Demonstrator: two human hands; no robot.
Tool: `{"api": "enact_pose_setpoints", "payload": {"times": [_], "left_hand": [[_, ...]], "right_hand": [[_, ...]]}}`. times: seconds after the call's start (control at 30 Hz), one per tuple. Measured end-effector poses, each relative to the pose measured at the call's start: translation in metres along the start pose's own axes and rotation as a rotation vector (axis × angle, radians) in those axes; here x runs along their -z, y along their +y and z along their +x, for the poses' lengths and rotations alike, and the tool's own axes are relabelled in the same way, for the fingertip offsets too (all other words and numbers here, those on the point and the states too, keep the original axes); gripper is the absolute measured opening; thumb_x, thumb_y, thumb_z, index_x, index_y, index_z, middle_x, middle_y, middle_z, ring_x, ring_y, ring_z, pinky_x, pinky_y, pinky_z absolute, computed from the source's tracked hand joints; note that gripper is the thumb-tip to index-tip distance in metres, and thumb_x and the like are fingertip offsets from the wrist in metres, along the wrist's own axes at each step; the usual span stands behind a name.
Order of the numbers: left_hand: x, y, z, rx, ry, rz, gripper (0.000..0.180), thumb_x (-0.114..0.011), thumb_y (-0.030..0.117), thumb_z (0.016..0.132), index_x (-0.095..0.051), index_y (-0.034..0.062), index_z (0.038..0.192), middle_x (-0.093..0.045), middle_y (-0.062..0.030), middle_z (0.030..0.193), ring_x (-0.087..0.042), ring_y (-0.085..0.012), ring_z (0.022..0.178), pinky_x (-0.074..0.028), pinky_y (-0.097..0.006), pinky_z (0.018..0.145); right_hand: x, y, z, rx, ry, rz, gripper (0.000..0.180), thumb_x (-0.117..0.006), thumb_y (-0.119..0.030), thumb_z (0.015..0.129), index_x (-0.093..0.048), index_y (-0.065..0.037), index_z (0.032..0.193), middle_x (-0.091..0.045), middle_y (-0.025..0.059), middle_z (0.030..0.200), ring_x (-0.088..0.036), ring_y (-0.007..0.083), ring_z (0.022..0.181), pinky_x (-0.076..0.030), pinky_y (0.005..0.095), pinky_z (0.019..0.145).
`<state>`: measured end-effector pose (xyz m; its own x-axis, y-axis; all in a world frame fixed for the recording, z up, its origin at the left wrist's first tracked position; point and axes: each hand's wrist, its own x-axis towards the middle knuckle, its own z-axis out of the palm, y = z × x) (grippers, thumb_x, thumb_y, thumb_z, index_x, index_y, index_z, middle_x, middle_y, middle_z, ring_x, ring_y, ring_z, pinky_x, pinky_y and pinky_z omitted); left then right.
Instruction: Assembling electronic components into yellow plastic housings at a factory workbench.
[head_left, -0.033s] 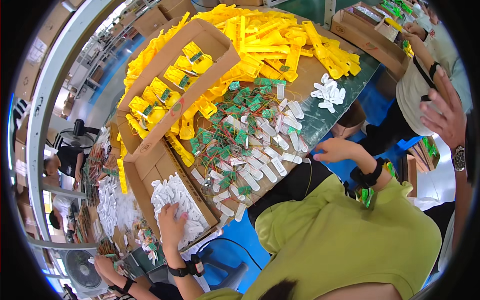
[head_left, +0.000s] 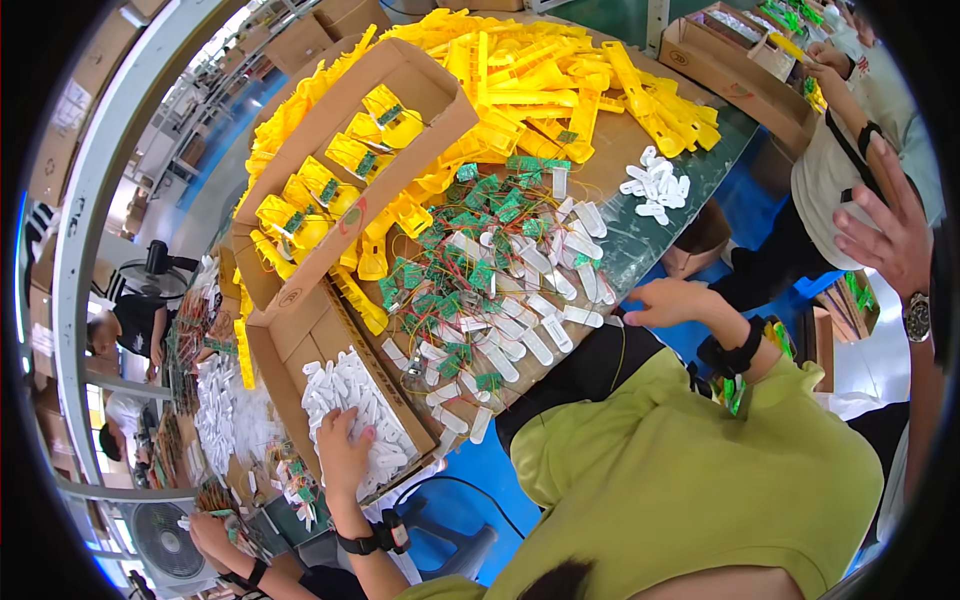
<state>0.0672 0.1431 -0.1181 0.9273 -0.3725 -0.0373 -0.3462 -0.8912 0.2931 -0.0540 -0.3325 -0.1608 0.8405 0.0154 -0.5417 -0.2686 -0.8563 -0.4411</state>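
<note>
1. We have our left hand [head_left: 342, 455], fingers parted, at the white pieces [head_left: 345, 385] in the cardboard box [head_left: 288, 345].
2. Our right hand [head_left: 672, 302] curls by the bench [head_left: 630, 243] edge (we cannot tell whether it grips anything).

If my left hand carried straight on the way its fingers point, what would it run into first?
Likely the loose white plastic pieces in the cardboard box; your left hand is right at them, though whether it already touches them is unclear.

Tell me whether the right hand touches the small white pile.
Apart: the head view shows green table between the right hand and the small white pile.
</note>
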Motion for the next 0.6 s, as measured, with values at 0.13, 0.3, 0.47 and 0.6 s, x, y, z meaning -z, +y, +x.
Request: {"api": "enact_pose_setpoints", "payload": {"times": [0.13, 0.3, 0.47, 0.6], "left_hand": [[0.0, 0.002, 0.001, 0.022, 0.018, 0.001, 0.038, -0.061, 0.02, 0.069, -0.055, 0.0044, 0.102, -0.046, -0.0189, 0.111, -0.041, -0.0333, 0.101, -0.033, -0.039, 0.087], [0.0, 0.004, 0.003, 0.029, 0.029, -0.033, 0.037, -0.061, 0.019, 0.069, -0.055, 0.0056, 0.102, -0.046, -0.0178, 0.11, -0.041, -0.0325, 0.1, -0.033, -0.038, 0.086], [-0.001, 0.005, 0.002, 0.031, 0.048, -0.046, 0.03, -0.062, 0.017, 0.068, -0.056, 0.0062, 0.096, -0.047, -0.0171, 0.107, -0.042, -0.0326, 0.099, -0.034, -0.037, 0.086], [0.001, 0.005, 0.002, 0.061, 0.068, -0.059, 0.023, -0.062, 0.014, 0.067, -0.057, 0.006, 0.089, -0.047, -0.0167, 0.106, -0.044, -0.0328, 0.097, -0.037, -0.037, 0.083]], "right_hand": [[-0.009, -0.014, 0.004, -0.055, -0.099, 0.341, 0.042, -0.046, -0.037, 0.08, -0.05, -0.006, 0.108, -0.06, 0.0153, 0.084, -0.057, 0.0324, 0.077, -0.044, 0.0383, 0.068], [-0.051, 0.013, 0.023, 0.124, 0.168, 0.293, 0.031, -0.045, -0.029, 0.082, -0.058, -0.001, 0.082, -0.061, 0.008, 0.074, -0.058, 0.0226, 0.066, -0.045, 0.0318, 0.061], [0.006, -0.011, -0.011, 0.287, -0.138, 0.485, 0.03, -0.042, -0.025, 0.084, -0.056, 0.001, 0.076, -0.059, 0.0067, 0.068, -0.056, 0.0123, 0.058, -0.044, 0.0256, 0.055], [0.06, -0.035, -0.007, 0.445, 0.121, 0.463, 0.03, -0.041, -0.026, 0.086, -0.054, -0.001, 0.074, -0.058, 0.0031, 0.067, -0.052, 0.0096, 0.058, -0.043, 0.0239, 0.054]]}}
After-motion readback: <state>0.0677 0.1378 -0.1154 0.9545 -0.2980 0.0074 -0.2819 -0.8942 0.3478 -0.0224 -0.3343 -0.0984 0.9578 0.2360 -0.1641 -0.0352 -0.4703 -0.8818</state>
